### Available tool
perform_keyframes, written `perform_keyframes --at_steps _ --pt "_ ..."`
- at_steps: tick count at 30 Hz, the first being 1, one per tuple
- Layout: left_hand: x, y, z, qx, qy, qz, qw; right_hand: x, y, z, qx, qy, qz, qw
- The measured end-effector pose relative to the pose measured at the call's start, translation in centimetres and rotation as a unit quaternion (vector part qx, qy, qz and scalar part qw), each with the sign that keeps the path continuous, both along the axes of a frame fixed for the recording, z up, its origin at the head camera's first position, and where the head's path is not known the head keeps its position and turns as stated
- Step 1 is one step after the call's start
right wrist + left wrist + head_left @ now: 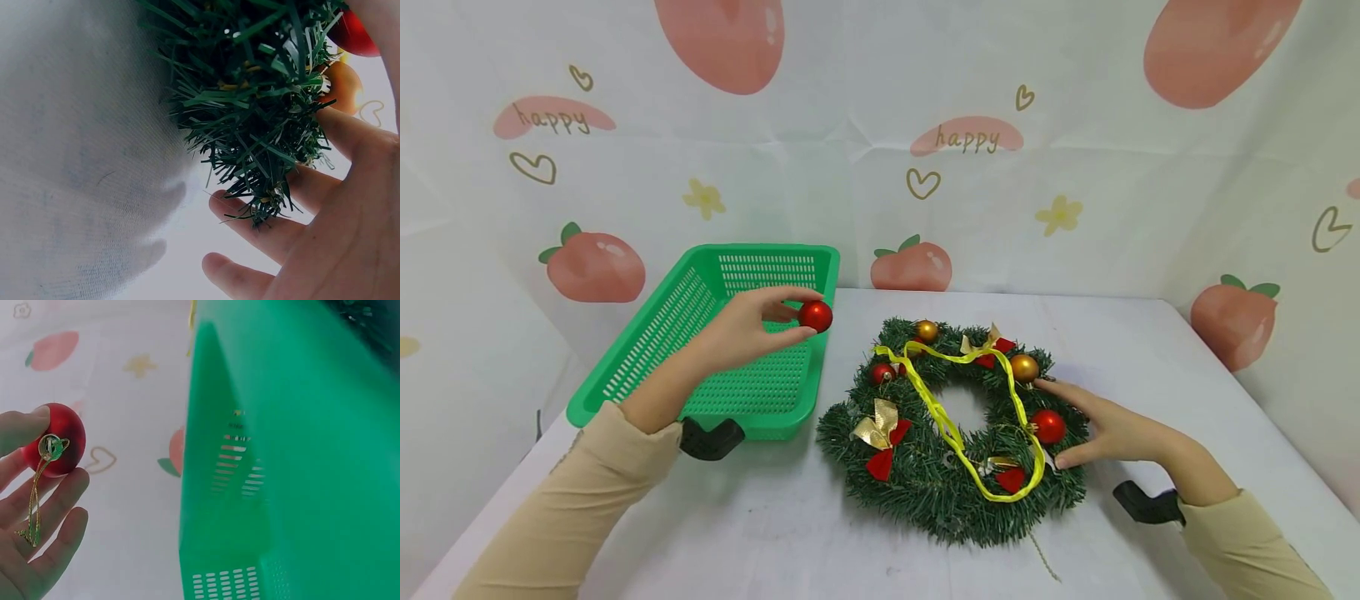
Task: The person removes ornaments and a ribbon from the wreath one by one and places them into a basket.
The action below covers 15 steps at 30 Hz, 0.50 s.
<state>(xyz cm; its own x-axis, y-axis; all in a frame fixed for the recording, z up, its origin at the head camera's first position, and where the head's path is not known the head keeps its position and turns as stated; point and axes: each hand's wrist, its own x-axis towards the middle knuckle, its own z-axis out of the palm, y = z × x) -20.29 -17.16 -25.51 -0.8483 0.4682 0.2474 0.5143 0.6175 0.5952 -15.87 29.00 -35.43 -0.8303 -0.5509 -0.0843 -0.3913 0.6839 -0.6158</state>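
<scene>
My left hand (pixel 747 327) pinches a shiny red ball ornament (pixel 816 316) between thumb and fingers. It overlaps the right rim of the green basket (pixel 824 350) in the head view. From the ornament's cap hangs a gold loop of string (pixel 34 512), seen in the left wrist view. A green tinsel wreath (pixel 917 492) lies on the table, dressed with red and gold balls, bows and a loose yellow ribbon (pixel 936 408). At the wreath's right edge, my right hand (pixel 1120 429) rests with spread fingers against the greenery, beside a gold ball (pixel 1024 367) and a red ball (pixel 1048 426).
The slatted green basket stands at the back left of the white table (pixel 790 533), left of the wreath. Behind the table hangs a pale cloth (pixel 865 100) printed with fruit and hearts. A thin strand (pixel 1043 557) trails from the wreath's front edge.
</scene>
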Motion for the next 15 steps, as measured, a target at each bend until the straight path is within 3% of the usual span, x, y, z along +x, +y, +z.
perform_keyframes --at_steps 15 --pt "-1.6 -1.8 0.5 -0.009 -0.005 0.027 0.9996 0.0 0.0 0.1 0.000 0.001 0.001 1.0000"
